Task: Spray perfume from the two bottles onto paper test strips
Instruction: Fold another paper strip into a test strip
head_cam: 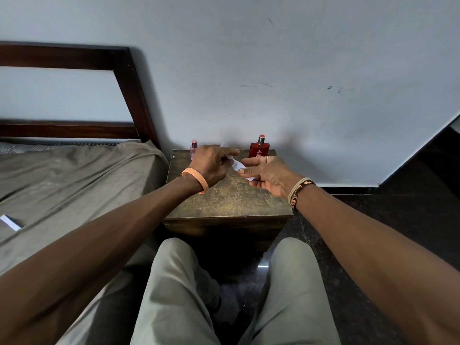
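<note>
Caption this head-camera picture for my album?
Left hand and right hand hold white paper over a wooden table; pink bottle and red bottle stand behind.

Pale grey-blue wall fills the upper frame, with dark scuff marks right of centre. Dark wooden headboard stands against it at left. Bed below it has a wrinkled olive-grey sheet; a small white object near its left edge, possibly a box, is cut off. Worn dark wood table sits against the wall, just beside the bed. Dark speckled floor, glossy. Light is dim and even.
</note>
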Demonstrator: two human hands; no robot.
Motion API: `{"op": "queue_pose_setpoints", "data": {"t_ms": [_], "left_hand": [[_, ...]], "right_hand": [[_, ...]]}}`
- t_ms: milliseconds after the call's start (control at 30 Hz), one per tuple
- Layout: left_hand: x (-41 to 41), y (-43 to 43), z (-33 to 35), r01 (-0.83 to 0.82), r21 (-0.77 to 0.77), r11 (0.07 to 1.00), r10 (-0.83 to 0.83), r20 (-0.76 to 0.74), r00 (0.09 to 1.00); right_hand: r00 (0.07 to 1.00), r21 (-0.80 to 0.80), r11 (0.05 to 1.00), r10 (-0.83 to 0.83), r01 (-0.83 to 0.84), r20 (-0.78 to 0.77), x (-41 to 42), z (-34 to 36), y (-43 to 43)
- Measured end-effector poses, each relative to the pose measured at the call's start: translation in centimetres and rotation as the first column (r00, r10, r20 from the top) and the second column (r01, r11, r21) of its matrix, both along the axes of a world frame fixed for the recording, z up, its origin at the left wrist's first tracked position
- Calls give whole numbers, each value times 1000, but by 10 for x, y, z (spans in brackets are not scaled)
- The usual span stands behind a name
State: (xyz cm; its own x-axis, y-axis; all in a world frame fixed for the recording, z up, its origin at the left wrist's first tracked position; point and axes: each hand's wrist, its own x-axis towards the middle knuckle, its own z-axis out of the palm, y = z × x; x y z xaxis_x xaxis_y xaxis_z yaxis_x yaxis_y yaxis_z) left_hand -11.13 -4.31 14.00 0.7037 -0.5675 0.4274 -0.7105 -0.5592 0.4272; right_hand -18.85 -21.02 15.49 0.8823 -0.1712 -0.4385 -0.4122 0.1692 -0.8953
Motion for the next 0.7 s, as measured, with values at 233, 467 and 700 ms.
{"op": "queue_pose_setpoints", "data": {"t_ms": [233, 467, 700], "left_hand": [[-1, 1, -3, 69, 40, 997, -67, -48, 997], [-4, -4, -4, 103, -14, 995, -102, 15, 995], [-2, -10, 3, -267, -383, 885, 76, -446, 892]], "right_hand": [[999, 30, 999, -36, 36, -14, 0, 2, -2], [998, 75, 996, -55, 56, -15, -1, 1, -4], [993, 118, 987, -115, 111, 24, -3, -3, -8]]}}
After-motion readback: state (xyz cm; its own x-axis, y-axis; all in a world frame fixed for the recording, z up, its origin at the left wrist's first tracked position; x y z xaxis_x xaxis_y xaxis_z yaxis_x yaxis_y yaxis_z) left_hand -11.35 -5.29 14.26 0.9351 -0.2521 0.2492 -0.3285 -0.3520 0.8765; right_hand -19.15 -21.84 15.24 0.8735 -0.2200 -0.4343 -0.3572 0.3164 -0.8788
